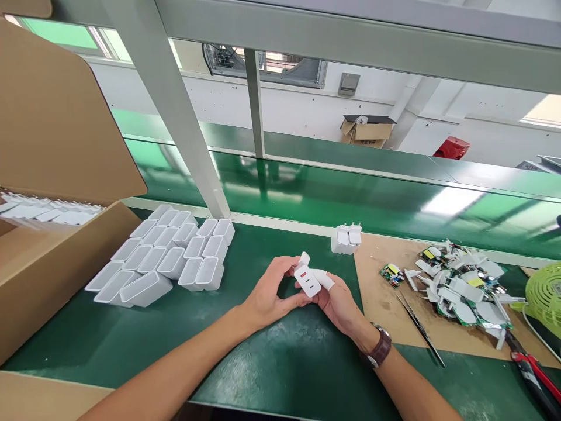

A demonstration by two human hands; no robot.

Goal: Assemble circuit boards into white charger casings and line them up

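Charger (308, 281) in white, its port face turned upward, sits between the two hands over the table (263, 374). The left hand (269, 289) grips it from one side and the right hand (337, 304) from the other, fingers closed on its edges, probably so the ports stay uncovered and readable. A white cover (323, 278) sheathes one right digit, perhaps to guard skin or plastic. By the left fingertips juts a small white piece (304, 257); I can't tell whether it belongs to the charger. Well left of the fingers, white cases (172, 263) stand mostly mouth-up in close rows, I'd guess for easy reach, with an open cardboard box (74, 275) beyond. Ahead and right of the fingers, white plug units (346, 240) stand prongs up. Farther right, a cardboard sheet (381, 316) carries heaped circuit boards (467, 292), likely to protect the surface; tweezers (421, 330) lie across its near edge, nearer the right hand than the pliers (532, 368).
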